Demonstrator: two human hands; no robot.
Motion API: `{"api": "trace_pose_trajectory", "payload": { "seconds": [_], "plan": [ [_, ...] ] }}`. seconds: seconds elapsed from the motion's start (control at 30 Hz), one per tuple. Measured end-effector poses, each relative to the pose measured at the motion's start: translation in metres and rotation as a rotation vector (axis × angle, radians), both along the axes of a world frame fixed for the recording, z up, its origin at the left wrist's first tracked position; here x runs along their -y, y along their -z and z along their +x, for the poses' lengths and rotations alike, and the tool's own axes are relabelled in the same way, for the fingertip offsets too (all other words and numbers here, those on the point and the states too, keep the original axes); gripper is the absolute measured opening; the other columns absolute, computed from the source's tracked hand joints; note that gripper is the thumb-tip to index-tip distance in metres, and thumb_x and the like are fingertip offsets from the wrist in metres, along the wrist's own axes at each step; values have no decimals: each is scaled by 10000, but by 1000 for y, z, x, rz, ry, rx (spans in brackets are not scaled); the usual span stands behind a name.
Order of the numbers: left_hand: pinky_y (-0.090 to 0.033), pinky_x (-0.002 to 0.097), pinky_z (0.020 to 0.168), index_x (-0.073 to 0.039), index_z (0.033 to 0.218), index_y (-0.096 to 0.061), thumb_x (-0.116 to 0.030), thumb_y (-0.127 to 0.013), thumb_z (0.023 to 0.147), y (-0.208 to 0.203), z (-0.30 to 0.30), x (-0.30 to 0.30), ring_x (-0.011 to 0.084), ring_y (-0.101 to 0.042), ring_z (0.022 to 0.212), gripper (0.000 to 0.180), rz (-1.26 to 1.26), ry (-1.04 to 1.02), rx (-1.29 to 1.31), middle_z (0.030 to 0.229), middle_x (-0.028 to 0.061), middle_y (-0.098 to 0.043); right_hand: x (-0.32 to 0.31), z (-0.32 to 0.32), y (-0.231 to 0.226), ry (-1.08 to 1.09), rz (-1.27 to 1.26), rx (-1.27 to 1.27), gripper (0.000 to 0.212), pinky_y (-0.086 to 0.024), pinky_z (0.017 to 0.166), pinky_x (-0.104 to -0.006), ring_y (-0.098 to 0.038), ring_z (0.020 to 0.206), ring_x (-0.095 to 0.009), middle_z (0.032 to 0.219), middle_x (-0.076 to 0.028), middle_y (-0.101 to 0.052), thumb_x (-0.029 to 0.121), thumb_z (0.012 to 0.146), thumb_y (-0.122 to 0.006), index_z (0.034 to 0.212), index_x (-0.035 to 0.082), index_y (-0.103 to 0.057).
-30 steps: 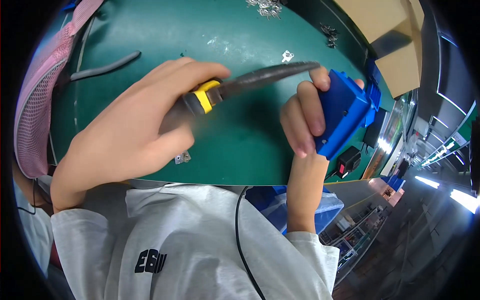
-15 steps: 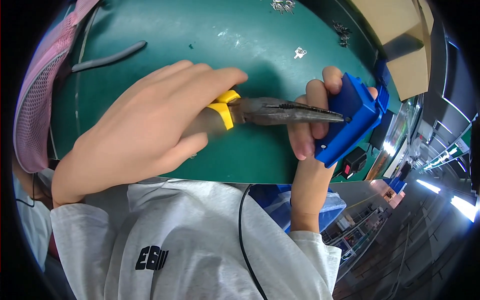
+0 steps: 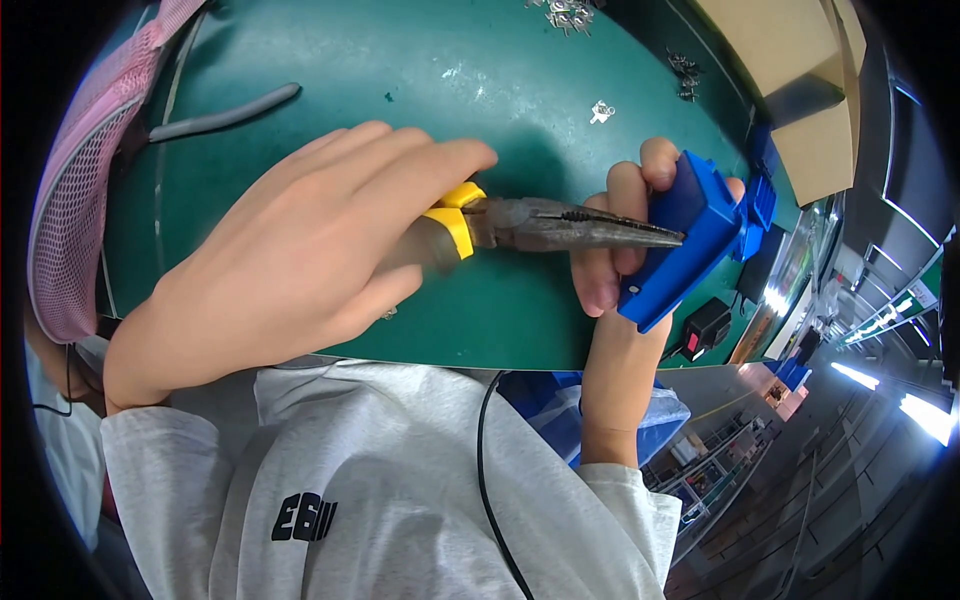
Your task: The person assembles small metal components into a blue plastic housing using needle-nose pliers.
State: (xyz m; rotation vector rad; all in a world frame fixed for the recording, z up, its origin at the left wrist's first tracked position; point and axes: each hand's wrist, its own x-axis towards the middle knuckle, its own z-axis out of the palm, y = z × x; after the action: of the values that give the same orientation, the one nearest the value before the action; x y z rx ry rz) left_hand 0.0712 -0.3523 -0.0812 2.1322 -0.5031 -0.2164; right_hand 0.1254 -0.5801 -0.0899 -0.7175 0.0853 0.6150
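My left hand is wrapped round the yellow-and-dark handles of long-nose pliers. Their worn metal jaws point right, looking nearly closed, and the tips meet a blue plastic housing where a small hole was visible earlier. Whether the tips pinch something tiny there I cannot make out. My right hand grips this housing from behind and the side, tilted above the table, with fingers on its left side and another fingertip showing beyond its upper right edge. A second small hole shows near the housing's lower end.
On the green table lie a small metal piece, a metal pile and a darker pile. A grey handle lies left, near a pink mesh basket. Cardboard boxes and a black device are right.
The blue housing has shifted slightly left and tilted in my right hand, so the pliers' tips now cover the hole they were just beside. My left hand has barely moved.
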Motion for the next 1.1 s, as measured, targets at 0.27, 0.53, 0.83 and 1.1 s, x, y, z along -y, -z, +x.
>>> {"api": "trace_pose_trajectory", "payload": {
  "seconds": [0.27, 0.53, 0.83, 1.1],
  "plan": [
    [-435, 370, 745, -6, 1212, -505, -6, -591, 694, 2, 0, 0, 301, -544, 831, 525, 12, -10, 16, 927, 146, -572, 1, 0, 2, -8, 34, 25, 597, -343, 231, -326, -423, 291, -236, 511, -105, -438, 675, 885, -343, 871, 81, -402],
    [-437, 372, 749, -3, 1201, -508, -4, -582, 679, 3, 1, 0, 302, -544, 833, 528, 22, -15, 32, 921, 148, -573, 1, 1, 3, -26, 9, 60, 591, -353, 236, -317, -441, 306, -222, 528, -106, -459, 664, 891, -345, 861, 78, -404],
    [-440, 373, 754, -6, 1193, -510, 1, -581, 700, 2, 2, 1, 303, -547, 842, 498, 17, -13, 15, 933, 149, -577, 2, 2, 2, -13, -4, 65, 583, -361, 242, -308, -438, 314, -208, 527, -98, -448, 656, 899, -336, 867, 78, -406],
    [-443, 374, 762, -5, 1202, -505, 12, -576, 685, 3, 1, 0, 305, -550, 851, 523, 19, -6, 18, 965, 154, -577, 3, 2, 6, -46, -11, 97, 572, -371, 246, -309, -440, 319, -203, 535, -92, -446, 650, 904, -326, 861, 84, -398]
  ]
}}
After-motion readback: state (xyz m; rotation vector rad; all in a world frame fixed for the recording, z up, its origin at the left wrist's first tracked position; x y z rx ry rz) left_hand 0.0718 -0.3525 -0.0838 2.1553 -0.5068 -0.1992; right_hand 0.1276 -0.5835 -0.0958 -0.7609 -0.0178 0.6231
